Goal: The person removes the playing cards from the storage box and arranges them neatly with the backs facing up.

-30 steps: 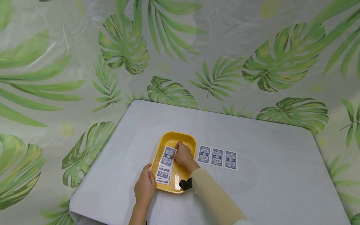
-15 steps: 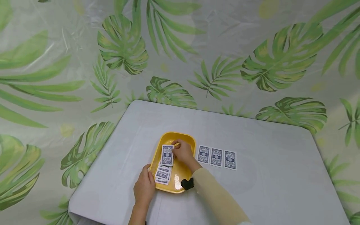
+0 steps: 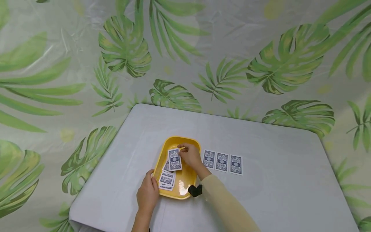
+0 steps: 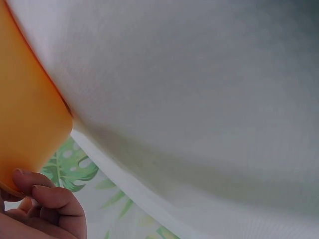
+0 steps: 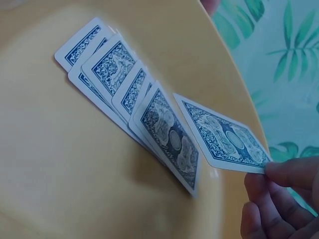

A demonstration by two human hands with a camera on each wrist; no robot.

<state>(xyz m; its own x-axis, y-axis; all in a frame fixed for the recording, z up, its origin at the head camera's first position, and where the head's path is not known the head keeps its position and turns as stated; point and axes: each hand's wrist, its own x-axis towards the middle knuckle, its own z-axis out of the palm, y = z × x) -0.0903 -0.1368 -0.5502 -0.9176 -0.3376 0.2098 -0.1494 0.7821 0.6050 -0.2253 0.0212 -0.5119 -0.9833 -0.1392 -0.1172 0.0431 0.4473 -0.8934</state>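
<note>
My right hand (image 3: 190,155) pinches one blue-backed playing card (image 3: 175,159) by its corner, over the yellow tray (image 3: 185,139). In the right wrist view this card (image 5: 227,137) is tilted and lifted apart from a fanned pile of playing cards (image 5: 114,69) on the tray floor. All the backs face up. At the tray's left side my left hand (image 3: 148,192) grips the rim. The left wrist view shows its curled fingers (image 4: 57,199) at the edge of the tray wall (image 4: 35,109).
Three playing cards (image 3: 222,161) lie face down in a row just right of the tray. A white cloth covers the table (image 3: 275,180). Behind it hangs a leaf-patterned sheet (image 3: 174,38). A dark heart-shaped piece (image 3: 195,190) shows by the right sleeve.
The right hand has lifted the top card off the pile and shifted it slightly to the right. The left hand keeps its hold on the tray rim.
</note>
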